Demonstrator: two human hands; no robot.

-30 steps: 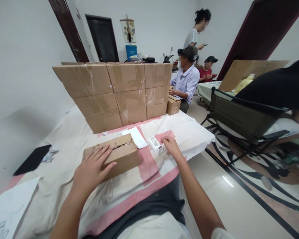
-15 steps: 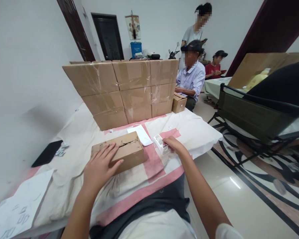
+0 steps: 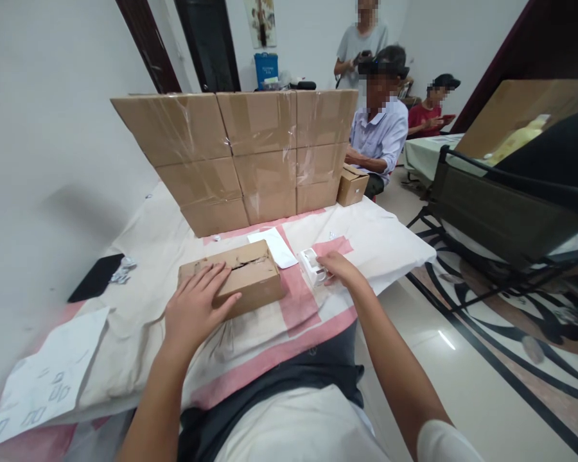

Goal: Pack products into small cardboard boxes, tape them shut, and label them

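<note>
A cardboard box [image 3: 257,287] lies on the cloth-covered table, with a narrow dark gap along the seam of its top flaps. My left hand [image 3: 200,298] rests flat on the left part of its top, fingers spread. To the right of the box, my right hand [image 3: 338,266] has its fingers closed on a white tape dispenser [image 3: 310,265], which sits on the cloth. Part of the dispenser is hidden by my fingers. A sheet of white paper [image 3: 282,250] lies just behind the box.
A wall of taped cardboard boxes [image 3: 264,138] stands across the table's back, a smaller box [image 3: 352,186] at its right end. On the left lie a black flat object [image 3: 95,278], crumpled scraps [image 3: 123,269] and a drawn-on sheet [image 3: 52,378]. People sit and stand beyond; a folding chair [image 3: 501,212] is right.
The camera view has tilted down slightly, so the background sits higher. Both hands keep their places, the left on the box and the right at the tape dispenser.
</note>
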